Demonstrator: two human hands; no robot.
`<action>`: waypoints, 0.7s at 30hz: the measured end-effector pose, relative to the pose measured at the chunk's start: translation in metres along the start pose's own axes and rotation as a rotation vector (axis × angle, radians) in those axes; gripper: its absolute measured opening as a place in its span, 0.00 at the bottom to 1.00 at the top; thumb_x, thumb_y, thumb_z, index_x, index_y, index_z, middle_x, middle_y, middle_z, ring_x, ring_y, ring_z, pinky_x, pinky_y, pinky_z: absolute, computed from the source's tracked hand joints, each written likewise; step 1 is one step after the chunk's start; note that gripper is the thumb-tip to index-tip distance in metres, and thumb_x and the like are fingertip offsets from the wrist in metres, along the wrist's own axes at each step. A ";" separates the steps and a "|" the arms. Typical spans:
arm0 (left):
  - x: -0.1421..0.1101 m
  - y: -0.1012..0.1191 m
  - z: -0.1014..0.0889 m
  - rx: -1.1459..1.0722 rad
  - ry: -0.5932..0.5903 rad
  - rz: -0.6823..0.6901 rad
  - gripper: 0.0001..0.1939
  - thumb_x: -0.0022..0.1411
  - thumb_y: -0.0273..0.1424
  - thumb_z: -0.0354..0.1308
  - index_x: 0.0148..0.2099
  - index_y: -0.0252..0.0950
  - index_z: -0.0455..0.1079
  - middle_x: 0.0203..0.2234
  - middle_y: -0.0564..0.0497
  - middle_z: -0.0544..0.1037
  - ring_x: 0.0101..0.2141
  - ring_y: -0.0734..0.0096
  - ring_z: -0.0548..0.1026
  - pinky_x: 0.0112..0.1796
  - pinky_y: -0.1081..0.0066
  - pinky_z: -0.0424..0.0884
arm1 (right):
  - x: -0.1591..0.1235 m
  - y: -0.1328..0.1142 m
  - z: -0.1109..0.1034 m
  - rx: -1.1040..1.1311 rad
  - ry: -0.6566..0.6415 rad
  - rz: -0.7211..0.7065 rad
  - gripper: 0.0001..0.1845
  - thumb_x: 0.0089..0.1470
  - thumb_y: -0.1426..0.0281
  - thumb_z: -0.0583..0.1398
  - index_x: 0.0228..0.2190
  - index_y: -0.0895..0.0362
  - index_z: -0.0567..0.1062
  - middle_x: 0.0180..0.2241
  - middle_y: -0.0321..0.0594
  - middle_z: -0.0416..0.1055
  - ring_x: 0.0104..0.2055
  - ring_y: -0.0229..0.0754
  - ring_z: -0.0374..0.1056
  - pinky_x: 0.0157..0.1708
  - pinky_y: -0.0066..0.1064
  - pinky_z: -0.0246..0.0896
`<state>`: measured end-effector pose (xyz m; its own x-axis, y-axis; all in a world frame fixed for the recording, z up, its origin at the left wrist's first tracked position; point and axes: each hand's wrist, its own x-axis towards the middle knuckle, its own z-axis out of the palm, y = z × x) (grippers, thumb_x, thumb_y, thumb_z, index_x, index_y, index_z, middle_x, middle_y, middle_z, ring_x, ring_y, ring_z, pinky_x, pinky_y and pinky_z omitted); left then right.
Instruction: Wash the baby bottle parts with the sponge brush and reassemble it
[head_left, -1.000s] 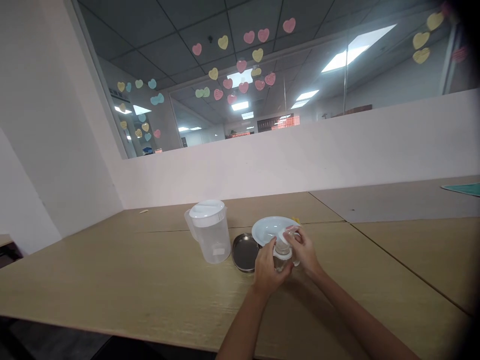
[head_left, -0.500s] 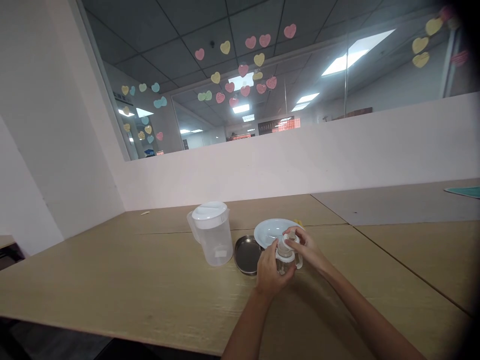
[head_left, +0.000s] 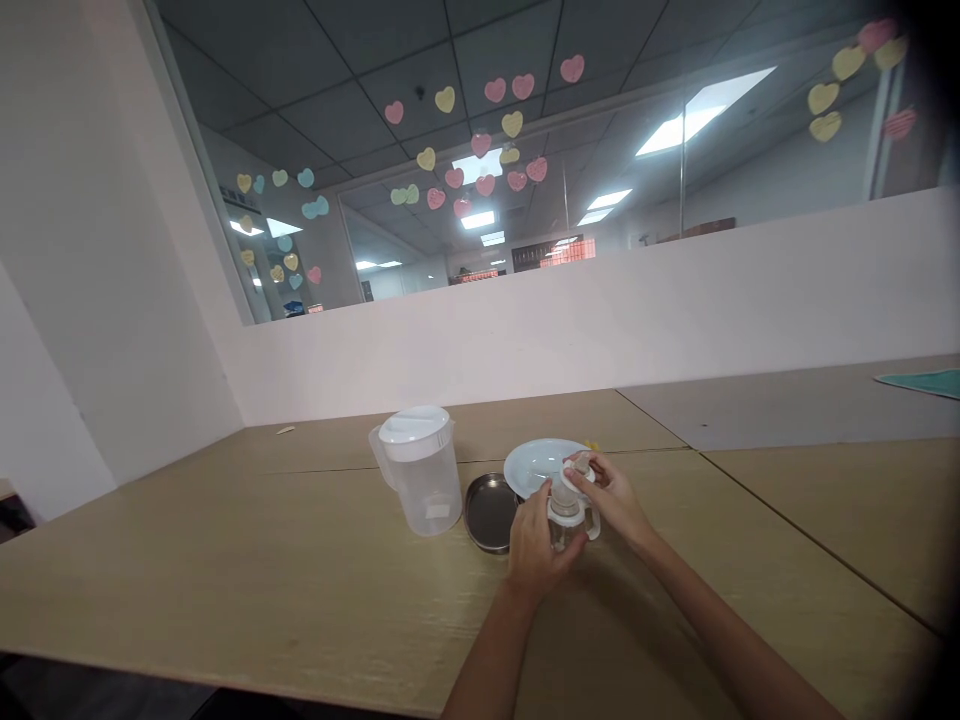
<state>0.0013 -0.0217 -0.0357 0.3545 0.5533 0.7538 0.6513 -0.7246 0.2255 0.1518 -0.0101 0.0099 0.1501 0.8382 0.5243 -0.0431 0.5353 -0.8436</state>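
My left hand [head_left: 534,555] is closed round a small clear baby bottle [head_left: 564,508] with a white collar and white side handles, held above the table. My right hand [head_left: 619,500] pinches a white ring cap with a clear nipple [head_left: 579,471]. The cap is tilted at the bottle's mouth, just above it and a little to the right. Whether cap and bottle touch, I cannot tell. Behind the hands lies a pale blue-white plate [head_left: 529,462], partly covered by them. A round metal dish [head_left: 491,512] sits left of my left hand.
A translucent pitcher [head_left: 427,490] with a white lid stands left of the metal dish. Something small and yellow [head_left: 592,446] shows behind the plate. The wooden table [head_left: 225,570] meets a white wall at the back. A teal mat [head_left: 926,382] lies far right.
The view has shifted slightly, moving the scene left. My right hand has raised the nipple cap a little relative to the bottle; my left hand keeps its hold.
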 end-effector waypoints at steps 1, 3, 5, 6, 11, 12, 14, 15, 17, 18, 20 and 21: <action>0.000 0.000 0.000 0.003 0.001 -0.003 0.36 0.57 0.43 0.53 0.61 0.30 0.48 0.54 0.38 0.65 0.52 0.58 0.66 0.50 0.60 0.65 | -0.001 0.000 0.001 -0.033 -0.029 -0.009 0.19 0.41 0.57 0.64 0.32 0.56 0.70 0.36 0.42 0.71 0.38 0.43 0.67 0.39 0.35 0.64; 0.000 0.000 0.000 0.005 0.003 -0.015 0.35 0.58 0.43 0.53 0.61 0.30 0.48 0.54 0.39 0.65 0.52 0.59 0.66 0.50 0.60 0.65 | -0.003 0.001 0.002 -0.107 -0.084 -0.052 0.18 0.42 0.59 0.64 0.33 0.56 0.70 0.37 0.42 0.71 0.39 0.44 0.67 0.41 0.36 0.63; 0.000 0.001 0.000 0.005 0.003 -0.023 0.34 0.58 0.43 0.53 0.61 0.31 0.48 0.54 0.39 0.65 0.52 0.59 0.66 0.50 0.60 0.66 | -0.003 0.003 0.002 -0.159 -0.081 -0.130 0.17 0.42 0.60 0.64 0.34 0.55 0.71 0.39 0.42 0.70 0.42 0.45 0.66 0.45 0.39 0.61; 0.000 0.001 0.001 0.005 0.003 -0.022 0.35 0.58 0.43 0.53 0.61 0.31 0.49 0.54 0.39 0.65 0.51 0.59 0.66 0.49 0.60 0.66 | -0.002 0.004 0.001 -0.171 -0.061 -0.169 0.16 0.42 0.61 0.64 0.34 0.55 0.71 0.41 0.43 0.70 0.45 0.46 0.66 0.48 0.40 0.59; 0.000 0.001 0.002 0.015 0.014 0.002 0.35 0.57 0.43 0.53 0.61 0.30 0.50 0.53 0.39 0.67 0.50 0.58 0.68 0.48 0.60 0.67 | 0.003 0.005 -0.001 -0.116 -0.042 -0.206 0.13 0.42 0.62 0.64 0.32 0.54 0.72 0.42 0.44 0.69 0.47 0.47 0.65 0.47 0.40 0.61; 0.000 0.001 0.002 0.016 0.022 0.003 0.35 0.56 0.43 0.54 0.60 0.31 0.50 0.52 0.39 0.67 0.49 0.58 0.68 0.48 0.61 0.68 | 0.003 0.004 -0.001 -0.098 -0.049 -0.196 0.13 0.42 0.62 0.64 0.31 0.54 0.72 0.42 0.44 0.69 0.47 0.47 0.65 0.46 0.40 0.62; 0.000 0.001 0.002 0.016 0.034 0.000 0.34 0.56 0.42 0.54 0.60 0.31 0.51 0.51 0.39 0.68 0.49 0.59 0.69 0.47 0.61 0.68 | 0.003 0.000 -0.001 -0.061 -0.052 -0.171 0.13 0.41 0.63 0.65 0.30 0.55 0.73 0.41 0.44 0.69 0.47 0.47 0.65 0.45 0.39 0.63; 0.000 0.001 0.002 0.015 0.037 -0.003 0.34 0.56 0.42 0.54 0.60 0.31 0.52 0.51 0.39 0.68 0.48 0.59 0.69 0.47 0.61 0.68 | 0.003 -0.003 -0.001 -0.040 -0.045 -0.155 0.13 0.40 0.63 0.66 0.30 0.55 0.73 0.41 0.43 0.69 0.47 0.47 0.65 0.44 0.38 0.63; 0.001 0.002 0.001 0.008 0.038 -0.014 0.33 0.56 0.41 0.54 0.60 0.31 0.52 0.50 0.39 0.69 0.48 0.59 0.69 0.47 0.61 0.68 | 0.002 -0.009 -0.002 0.017 -0.020 -0.110 0.15 0.38 0.63 0.67 0.30 0.55 0.73 0.42 0.44 0.70 0.46 0.47 0.66 0.43 0.38 0.64; 0.001 0.003 0.000 0.002 0.038 -0.020 0.33 0.57 0.41 0.54 0.60 0.31 0.52 0.50 0.39 0.69 0.48 0.59 0.69 0.48 0.60 0.68 | 0.002 -0.012 -0.003 0.050 -0.004 -0.074 0.16 0.37 0.62 0.67 0.30 0.55 0.72 0.43 0.44 0.69 0.45 0.47 0.66 0.40 0.37 0.66; 0.002 0.004 -0.001 -0.008 0.034 -0.026 0.32 0.57 0.41 0.53 0.60 0.32 0.52 0.49 0.40 0.70 0.48 0.59 0.69 0.48 0.60 0.68 | 0.002 -0.017 -0.005 0.122 0.035 0.007 0.19 0.35 0.61 0.68 0.31 0.55 0.72 0.45 0.45 0.69 0.40 0.45 0.68 0.34 0.35 0.68; 0.002 0.005 -0.002 -0.012 0.028 -0.027 0.32 0.57 0.41 0.53 0.60 0.32 0.52 0.49 0.39 0.70 0.48 0.59 0.69 0.47 0.59 0.68 | 0.002 -0.018 -0.006 0.155 0.050 0.043 0.20 0.35 0.61 0.68 0.32 0.55 0.72 0.46 0.45 0.68 0.38 0.43 0.68 0.32 0.34 0.68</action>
<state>0.0036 -0.0250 -0.0319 0.3177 0.5607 0.7646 0.6519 -0.7147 0.2533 0.1593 -0.0190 0.0257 0.1938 0.8564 0.4785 -0.2020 0.5121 -0.8348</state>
